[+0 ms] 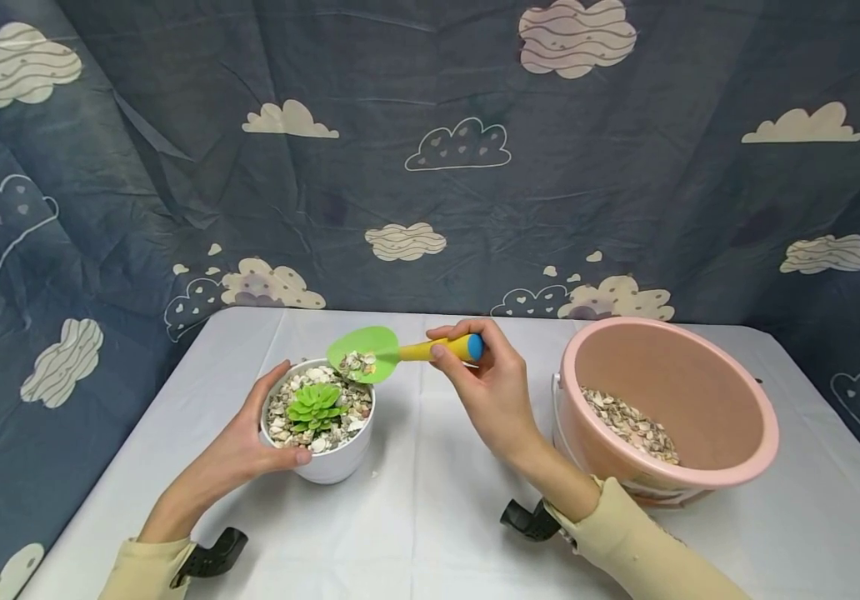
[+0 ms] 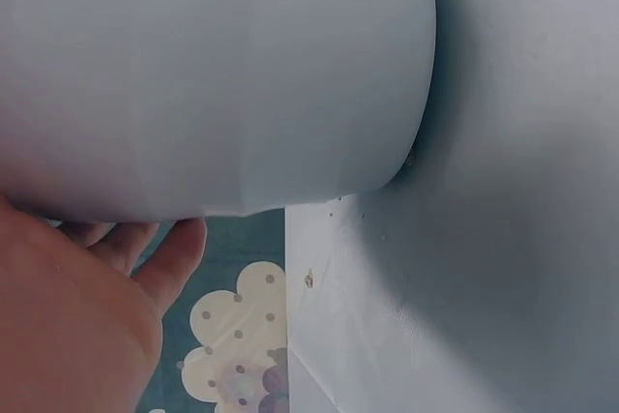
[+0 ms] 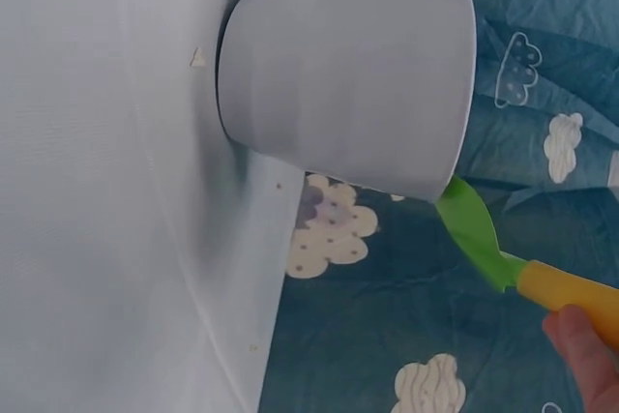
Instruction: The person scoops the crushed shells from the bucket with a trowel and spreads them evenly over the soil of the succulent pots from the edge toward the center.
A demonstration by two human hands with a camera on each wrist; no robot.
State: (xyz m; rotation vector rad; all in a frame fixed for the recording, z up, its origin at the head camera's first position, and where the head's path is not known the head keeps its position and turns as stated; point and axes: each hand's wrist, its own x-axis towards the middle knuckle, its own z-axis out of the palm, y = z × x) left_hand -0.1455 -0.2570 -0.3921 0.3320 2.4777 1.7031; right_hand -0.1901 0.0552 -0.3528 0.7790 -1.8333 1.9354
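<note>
A white pot (image 1: 332,465) stands upright on the table, holding a green succulent (image 1: 315,407) ringed by pale stone chips. My left hand (image 1: 238,442) grips the pot from its left side, thumb at the front and fingers behind; the left wrist view shows the pot wall (image 2: 222,74) close up. Between thumb and fingers, my right hand (image 1: 501,396) holds a toy trowel by its yellow handle (image 1: 430,348). The green trowel blade (image 1: 373,342) is over the pot's back right rim, with some stone chips (image 1: 357,364) on it.
On the right stands a pink bucket (image 1: 580,367) with stone chips (image 1: 628,425) inside and a white handle down its side. A white cloth (image 1: 415,533) covers the table, with a few crumbs near the pot. Behind hangs a dark cloud-print curtain (image 1: 370,192).
</note>
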